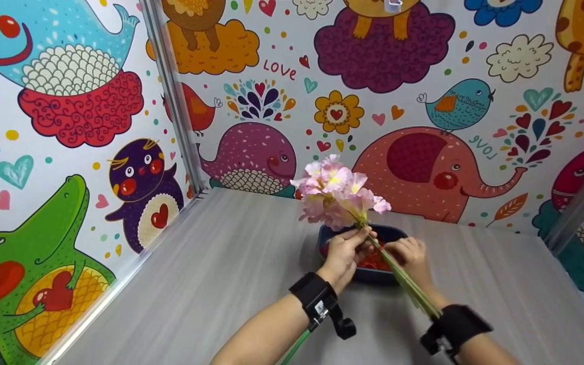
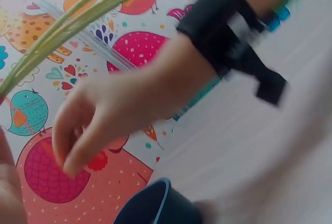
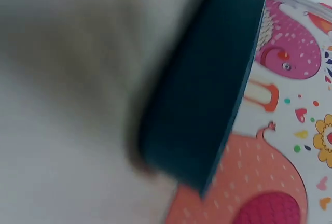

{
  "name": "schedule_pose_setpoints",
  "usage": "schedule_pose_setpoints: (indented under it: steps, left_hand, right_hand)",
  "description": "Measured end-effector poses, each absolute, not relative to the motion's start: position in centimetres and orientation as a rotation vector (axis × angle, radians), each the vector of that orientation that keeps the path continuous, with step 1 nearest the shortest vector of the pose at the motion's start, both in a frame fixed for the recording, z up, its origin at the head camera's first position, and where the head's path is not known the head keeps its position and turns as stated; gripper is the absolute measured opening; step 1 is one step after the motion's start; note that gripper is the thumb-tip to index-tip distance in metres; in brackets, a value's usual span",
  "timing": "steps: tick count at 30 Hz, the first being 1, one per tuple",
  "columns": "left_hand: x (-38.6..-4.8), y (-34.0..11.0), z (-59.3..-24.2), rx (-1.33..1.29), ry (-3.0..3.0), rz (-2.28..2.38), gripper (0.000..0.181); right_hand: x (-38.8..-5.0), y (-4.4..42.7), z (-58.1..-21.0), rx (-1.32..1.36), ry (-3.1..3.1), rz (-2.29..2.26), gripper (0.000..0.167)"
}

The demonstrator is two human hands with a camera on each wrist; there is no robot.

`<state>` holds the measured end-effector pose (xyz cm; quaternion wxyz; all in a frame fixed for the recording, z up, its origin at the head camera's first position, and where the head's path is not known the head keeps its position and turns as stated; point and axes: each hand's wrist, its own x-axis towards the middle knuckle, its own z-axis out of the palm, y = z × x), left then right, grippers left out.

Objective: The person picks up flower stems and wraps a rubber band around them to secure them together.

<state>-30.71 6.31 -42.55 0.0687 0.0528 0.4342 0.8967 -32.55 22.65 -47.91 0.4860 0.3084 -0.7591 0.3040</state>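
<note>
Pink flowers [image 1: 335,190] in air, stems [image 1: 399,274] above blue basin [image 1: 375,276] near far edge of surface [image 1: 241,243]. Left hand [image 1: 341,256] pinching stems; right hand [image 1: 409,253] curled, can't tell if gripping. Flowers likely light, delicate: hold by stems.

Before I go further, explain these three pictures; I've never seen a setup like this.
There is no machine here: a person works bare-handed, with a black band on each wrist. The large picture comes from a camera on the head, looking down; the two small ones come from cameras on the wrists, so they look tilted. On the grey tabletop stands a dark blue container with red-orange bits inside. The left hand pinches some pink flowers by the stems; the right hand is near the stems, but whether it holds anything is unclear.
</note>
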Motion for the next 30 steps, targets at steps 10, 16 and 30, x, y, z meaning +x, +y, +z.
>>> schedule_pose_setpoints:
  steps: [10,16,30]
  left_hand:
    - [-31.7,7.8,-42.4,0.045,1.357,2.837,0.027]
    - [-32.8,7.8,-42.6,0.064,1.484,2.888,0.022]
    - [-33.8,7.0,-43.6,0.137,1.791,2.861,0.026]
  right_hand:
    - [-30.4,18.6,-49.0,0.206,-2.136,1.691,0.015]
    - [-29.5,17.2,-48.8,-0.14,-2.153,1.907,0.024]
    - [-25.7,16.3,-44.8,0.207,-2.022,1.434,0.004]
